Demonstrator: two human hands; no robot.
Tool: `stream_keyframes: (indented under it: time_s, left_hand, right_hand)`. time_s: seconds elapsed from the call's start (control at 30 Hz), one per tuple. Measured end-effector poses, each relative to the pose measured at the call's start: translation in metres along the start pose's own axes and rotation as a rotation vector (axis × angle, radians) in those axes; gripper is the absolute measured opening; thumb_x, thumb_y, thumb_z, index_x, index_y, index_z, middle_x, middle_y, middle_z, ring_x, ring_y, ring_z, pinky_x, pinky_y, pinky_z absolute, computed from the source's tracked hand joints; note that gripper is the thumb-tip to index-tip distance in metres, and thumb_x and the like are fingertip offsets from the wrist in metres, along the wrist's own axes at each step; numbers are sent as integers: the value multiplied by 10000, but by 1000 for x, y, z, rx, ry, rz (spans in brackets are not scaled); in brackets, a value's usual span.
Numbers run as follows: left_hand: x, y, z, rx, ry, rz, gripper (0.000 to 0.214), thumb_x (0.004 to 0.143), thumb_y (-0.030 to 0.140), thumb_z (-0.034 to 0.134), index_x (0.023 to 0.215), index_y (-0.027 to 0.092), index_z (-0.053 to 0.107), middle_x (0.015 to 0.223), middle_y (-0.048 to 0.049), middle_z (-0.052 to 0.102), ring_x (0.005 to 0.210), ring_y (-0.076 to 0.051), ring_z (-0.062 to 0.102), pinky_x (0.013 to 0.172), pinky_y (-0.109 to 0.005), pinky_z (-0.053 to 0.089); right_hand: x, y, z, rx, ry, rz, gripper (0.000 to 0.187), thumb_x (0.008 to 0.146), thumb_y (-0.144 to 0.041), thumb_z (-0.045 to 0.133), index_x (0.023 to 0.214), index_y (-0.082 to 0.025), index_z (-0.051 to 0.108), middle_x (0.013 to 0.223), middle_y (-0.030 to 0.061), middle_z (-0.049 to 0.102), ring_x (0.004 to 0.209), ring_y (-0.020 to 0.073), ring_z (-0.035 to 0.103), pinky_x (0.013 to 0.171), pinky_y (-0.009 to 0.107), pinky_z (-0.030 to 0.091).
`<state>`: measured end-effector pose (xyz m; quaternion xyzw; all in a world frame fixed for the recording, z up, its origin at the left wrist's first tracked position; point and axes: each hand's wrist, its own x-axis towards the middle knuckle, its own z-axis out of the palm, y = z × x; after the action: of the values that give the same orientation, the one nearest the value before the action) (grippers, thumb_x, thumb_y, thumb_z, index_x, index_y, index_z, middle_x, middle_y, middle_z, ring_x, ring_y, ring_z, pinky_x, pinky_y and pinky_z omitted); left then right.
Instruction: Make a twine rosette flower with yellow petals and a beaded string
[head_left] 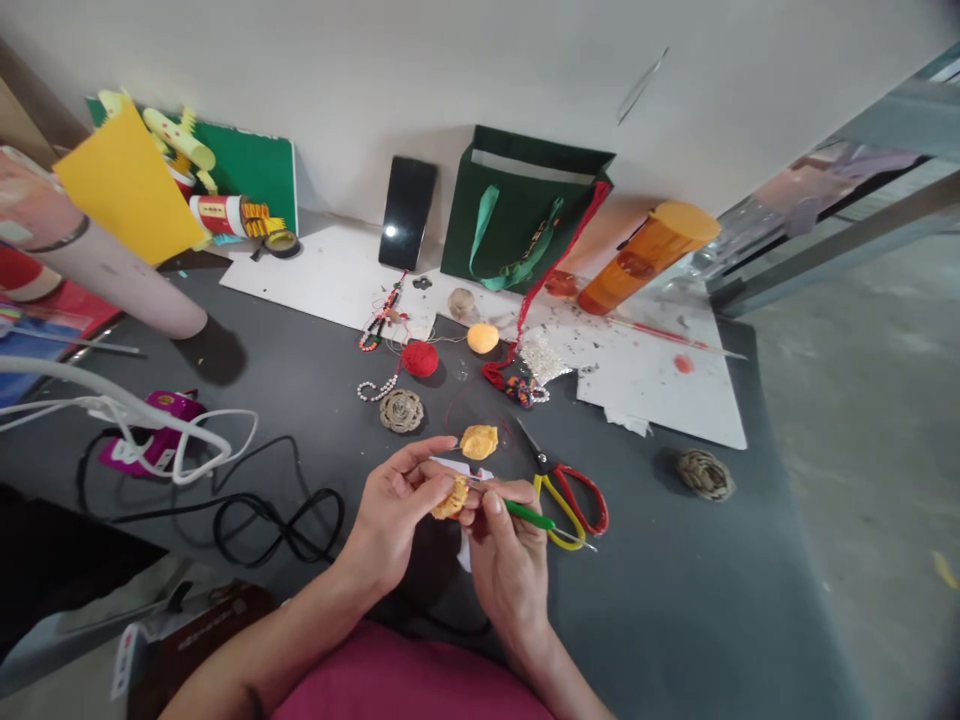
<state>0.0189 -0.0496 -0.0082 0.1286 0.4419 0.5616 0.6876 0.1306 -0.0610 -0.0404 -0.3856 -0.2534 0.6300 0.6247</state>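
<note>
Between the thumb and fingers of my left hand (396, 505) is a small yellow crochet piece (450, 499). My right hand (511, 560) grips a crochet hook (531, 515) with a green handle, its metal tip reaching the yellow piece. Whether the tip is inside a stitch cannot be made out. Just beyond my fingers lies a second yellow crochet piece (478, 442). To the right of my right hand, scissors (564, 488) with one red and one yellow handle lie with blades apart. Something white, partly hidden, sits under my hands.
A red yarn ball (420, 358), a yellow yarn ball (483, 338) and a beige crochet rosette (402, 411) lie farther back. Behind them stand a phone (407, 212), a green paper bag (517, 215) and an orange cylinder (646, 258). A purple power strip (150, 440) and cables occupy the left.
</note>
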Motion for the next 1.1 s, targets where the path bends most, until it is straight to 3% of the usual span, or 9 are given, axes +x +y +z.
stream_keyframes:
  time_s: [0.1, 0.3, 0.47, 0.63, 0.73, 0.9, 1.1]
  left_hand:
    - [1, -1, -1, -7, 14, 14, 362, 623, 249, 860, 953, 163, 741, 626, 17, 671, 613, -103, 606, 629, -232, 484]
    - [3, -4, -5, 31, -101, 10, 357, 669, 226, 834, 1013, 194, 747, 807, -20, 700, 649, -105, 622, 632, -238, 512]
    - [3, -3, -6, 110, -127, 35, 354, 689, 207, 815, 1036, 210, 743, 833, -12, 669, 652, -102, 610, 655, -259, 520]
    - [4, -3, -7, 143, -160, 36, 361, 752, 346, 766, 1075, 189, 724, 857, -37, 658, 703, -136, 606, 655, -284, 513]
    - [6, -2, -7, 158, -145, 37, 402, 739, 388, 774, 1077, 179, 717, 812, -25, 644, 685, -128, 598, 640, -267, 503]
    - [8, -1, -3, 172, -129, 1, 499, 592, 229, 872, 1064, 208, 711, 744, 27, 619, 616, -107, 601, 610, -255, 516]
    - [11, -7, -2, 158, 45, -4, 304, 584, 352, 873, 767, 136, 762, 674, -29, 697, 591, -113, 610, 574, -235, 502]
  right_hand:
    - [1, -1, 0, 8, 39, 38, 136, 755, -326, 794, 750, -246, 684, 649, -36, 700, 568, 113, 617, 565, 234, 515]
    - [4, 0, -1, 26, 84, 97, 178, 722, -341, 820, 721, -232, 680, 635, -45, 688, 538, 89, 607, 527, 193, 506]
    - [4, -1, -1, 7, 88, 91, 177, 733, -346, 811, 742, -226, 682, 639, -35, 693, 544, 103, 623, 520, 206, 511]
    - [4, -1, 0, -69, 79, 26, 176, 750, -347, 794, 736, -215, 679, 621, -31, 679, 516, 113, 618, 490, 218, 493]
    - [3, 2, -3, -137, 82, -8, 147, 771, -335, 775, 755, -219, 686, 643, -28, 681, 530, 119, 621, 498, 227, 494]
    - [1, 6, -12, -299, 106, -86, 106, 800, -292, 749, 762, -212, 690, 653, -29, 665, 544, 108, 598, 511, 217, 476]
    - [2, 4, -8, -235, 81, -51, 98, 806, -301, 743, 779, -222, 692, 646, -33, 681, 517, 106, 608, 520, 226, 499]
